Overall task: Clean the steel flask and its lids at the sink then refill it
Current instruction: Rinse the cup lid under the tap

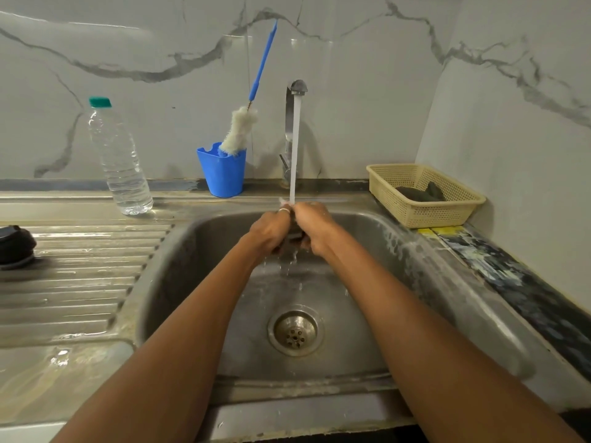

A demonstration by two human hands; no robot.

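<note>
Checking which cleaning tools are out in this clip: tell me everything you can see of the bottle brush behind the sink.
The bottle brush has a long blue plastic-looking handle, a short twisted wire neck and a fluffy white bristle head. It stands head down in the blue cup on the ledge left of the tap, most of the head above the rim. It tilts right, its handle tip seemingly against the marble wall. Nothing else touches it.

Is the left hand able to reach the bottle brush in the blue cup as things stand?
Probably yes, once freed: left hand and right hand hold a dark item under the tap; nothing stands between it and the bottle brush in the blue cup.
</note>
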